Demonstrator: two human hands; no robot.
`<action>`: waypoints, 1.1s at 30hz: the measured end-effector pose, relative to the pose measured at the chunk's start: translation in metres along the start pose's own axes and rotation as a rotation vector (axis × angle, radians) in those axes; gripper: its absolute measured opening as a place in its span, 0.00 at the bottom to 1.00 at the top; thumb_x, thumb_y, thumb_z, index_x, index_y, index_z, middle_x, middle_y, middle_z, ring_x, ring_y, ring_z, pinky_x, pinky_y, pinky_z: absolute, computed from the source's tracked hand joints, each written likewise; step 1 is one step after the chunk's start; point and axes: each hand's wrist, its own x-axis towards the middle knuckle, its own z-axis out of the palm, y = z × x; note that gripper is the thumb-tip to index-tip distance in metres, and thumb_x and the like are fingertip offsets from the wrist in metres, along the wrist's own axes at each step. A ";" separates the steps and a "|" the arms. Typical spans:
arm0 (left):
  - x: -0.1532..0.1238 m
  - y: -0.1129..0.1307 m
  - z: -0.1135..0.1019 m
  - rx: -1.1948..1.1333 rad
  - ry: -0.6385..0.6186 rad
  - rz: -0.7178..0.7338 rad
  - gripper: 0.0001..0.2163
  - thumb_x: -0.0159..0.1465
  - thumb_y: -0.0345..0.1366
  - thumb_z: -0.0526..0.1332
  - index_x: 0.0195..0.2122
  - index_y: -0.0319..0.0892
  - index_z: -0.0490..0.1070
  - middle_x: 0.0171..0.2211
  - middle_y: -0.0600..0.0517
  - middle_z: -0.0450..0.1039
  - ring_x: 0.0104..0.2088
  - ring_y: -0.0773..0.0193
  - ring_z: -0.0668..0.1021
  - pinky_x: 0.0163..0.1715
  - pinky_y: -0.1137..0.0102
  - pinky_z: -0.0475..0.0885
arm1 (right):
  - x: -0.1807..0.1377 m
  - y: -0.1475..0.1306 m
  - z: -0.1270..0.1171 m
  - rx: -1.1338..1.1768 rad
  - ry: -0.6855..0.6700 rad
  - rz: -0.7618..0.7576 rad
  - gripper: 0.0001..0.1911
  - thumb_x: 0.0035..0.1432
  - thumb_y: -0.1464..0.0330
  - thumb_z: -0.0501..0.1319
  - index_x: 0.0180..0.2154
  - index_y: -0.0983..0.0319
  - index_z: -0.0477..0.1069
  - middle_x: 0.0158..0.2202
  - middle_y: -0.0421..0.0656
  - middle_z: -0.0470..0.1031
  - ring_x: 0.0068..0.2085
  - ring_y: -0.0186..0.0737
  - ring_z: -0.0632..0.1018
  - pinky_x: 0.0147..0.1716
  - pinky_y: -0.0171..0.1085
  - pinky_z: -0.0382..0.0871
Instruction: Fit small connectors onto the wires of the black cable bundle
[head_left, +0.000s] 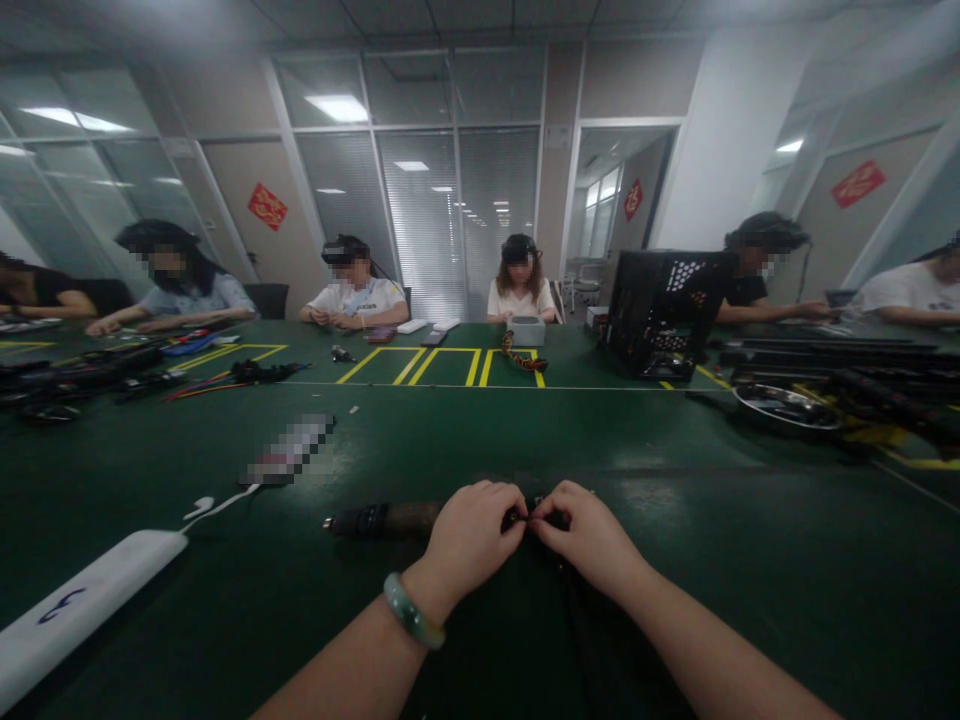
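Observation:
Close in front of me, my left hand [478, 535] and my right hand [589, 530] meet fingertip to fingertip over the green table. Both are closed in a pinch around something small and dark, too hidden by the fingers to name. Beside my left hand lies what looks like an electric screwdriver [382, 520], a dark cylinder with a metal tip pointing left. Part of its body is hidden behind that hand. A green bangle [412, 612] circles my left wrist. Something dark, perhaps a cable, trails down below my right hand.
To the left lie a white power bank [97, 605] with a cable and a blurred phone [291, 450]. Farther off stand a black computer case [664, 312] and a grey power supply [526, 330]. A metal bowl [787, 408] sits at right. Several people work across the table.

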 end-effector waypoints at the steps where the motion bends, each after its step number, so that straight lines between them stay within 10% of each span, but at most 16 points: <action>1: 0.000 0.000 0.000 0.002 0.001 0.000 0.03 0.61 0.33 0.61 0.37 0.47 0.70 0.36 0.55 0.73 0.39 0.60 0.73 0.39 0.66 0.65 | 0.000 0.000 0.000 -0.015 0.005 -0.002 0.05 0.56 0.65 0.63 0.32 0.56 0.78 0.35 0.40 0.73 0.39 0.41 0.73 0.44 0.40 0.61; 12: 0.000 -0.001 0.002 0.027 0.005 0.005 0.04 0.60 0.33 0.62 0.36 0.47 0.70 0.36 0.56 0.73 0.39 0.60 0.73 0.39 0.66 0.65 | 0.000 0.003 0.001 -0.092 0.075 -0.014 0.04 0.53 0.63 0.65 0.30 0.52 0.79 0.52 0.42 0.67 0.57 0.50 0.65 0.55 0.50 0.55; 33: 0.000 0.000 0.000 0.024 -0.013 -0.005 0.05 0.61 0.32 0.60 0.38 0.46 0.69 0.39 0.54 0.73 0.41 0.59 0.74 0.42 0.65 0.66 | 0.002 0.004 0.000 0.081 -0.038 0.040 0.07 0.57 0.64 0.62 0.30 0.57 0.79 0.48 0.43 0.73 0.53 0.45 0.71 0.54 0.44 0.60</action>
